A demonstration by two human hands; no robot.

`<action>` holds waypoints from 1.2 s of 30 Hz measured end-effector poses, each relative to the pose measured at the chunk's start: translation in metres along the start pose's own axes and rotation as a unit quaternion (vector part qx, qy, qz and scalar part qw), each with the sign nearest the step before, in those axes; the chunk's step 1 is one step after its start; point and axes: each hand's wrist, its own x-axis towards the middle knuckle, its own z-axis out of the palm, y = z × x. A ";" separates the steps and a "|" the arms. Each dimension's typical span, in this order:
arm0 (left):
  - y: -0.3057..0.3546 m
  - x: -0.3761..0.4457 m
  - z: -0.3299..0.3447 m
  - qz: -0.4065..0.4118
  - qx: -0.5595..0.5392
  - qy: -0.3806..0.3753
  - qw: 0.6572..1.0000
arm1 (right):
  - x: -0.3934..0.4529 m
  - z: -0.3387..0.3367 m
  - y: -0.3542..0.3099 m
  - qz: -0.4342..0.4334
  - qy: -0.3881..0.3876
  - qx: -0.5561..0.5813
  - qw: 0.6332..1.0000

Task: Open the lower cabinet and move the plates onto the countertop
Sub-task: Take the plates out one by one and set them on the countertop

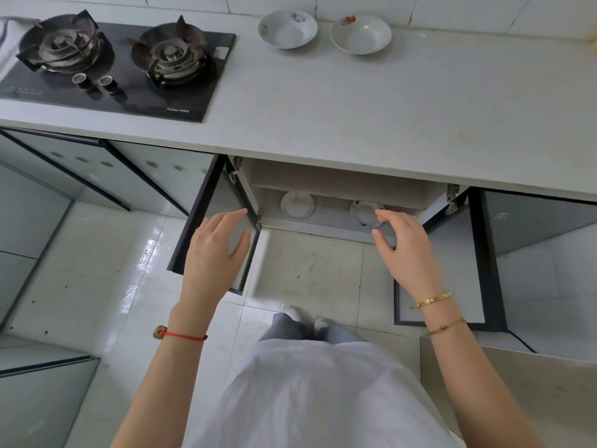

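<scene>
The lower cabinet (339,176) under the white countertop (355,118) stands open, both doors swung out. Inside on its floor lie two white plates: one on the left (297,205), one on the right (363,216), the latter partly hidden by my fingers. My left hand (216,250) hovers in front of the left door (200,221), fingers spread, holding nothing. My right hand (403,247) reaches toward the right plate with fingers apart; whether it touches the plate I cannot tell. Two white flower-patterned dishes (287,29) (360,33) sit at the back of the countertop.
A black two-burner gas hob (116,66) fills the countertop's left part. The right cabinet door (478,253) stands open near my right arm. Shiny white floor tiles (307,270) lie below, with my feet (303,318) in front of the cabinet. Closed glass-fronted cabinets (97,169) sit to the left.
</scene>
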 end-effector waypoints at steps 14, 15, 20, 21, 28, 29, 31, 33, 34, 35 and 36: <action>-0.059 0.044 0.113 -0.066 0.005 -0.014 0.998 | 0.068 0.100 0.074 0.033 -0.063 0.000 0.998; -0.070 0.051 0.132 -0.067 0.005 -0.015 0.998 | 0.076 0.118 0.083 0.035 -0.065 -0.001 0.997; -0.142 0.073 0.242 -0.091 0.004 -0.015 0.996 | 0.117 0.232 0.132 0.036 -0.083 0.018 0.996; -0.158 0.077 0.266 -0.095 0.007 -0.018 0.995 | 0.126 0.257 0.143 0.036 -0.083 0.022 0.996; -0.284 0.110 0.443 -0.098 -0.010 -0.027 0.995 | 0.190 0.435 0.243 0.024 -0.071 0.031 0.997; -0.302 0.114 0.468 -0.100 -0.010 -0.029 0.994 | 0.198 0.460 0.258 0.027 -0.064 0.035 0.997; -0.335 0.122 0.516 -0.100 -0.009 -0.025 0.995 | 0.213 0.509 0.288 0.032 -0.057 0.037 0.997; -0.364 0.129 0.562 -0.099 -0.011 -0.027 0.995 | 0.227 0.556 0.317 0.033 -0.065 0.025 0.997; -0.378 0.134 0.583 -0.097 -0.016 -0.030 0.995 | 0.234 0.578 0.331 0.034 -0.070 0.018 0.997; -0.392 0.138 0.605 -0.097 -0.018 -0.034 0.995 | 0.242 0.601 0.346 0.036 -0.074 0.012 0.997; -0.404 0.144 0.622 -0.100 -0.019 -0.040 0.994 | 0.250 0.618 0.357 0.042 -0.078 0.012 0.996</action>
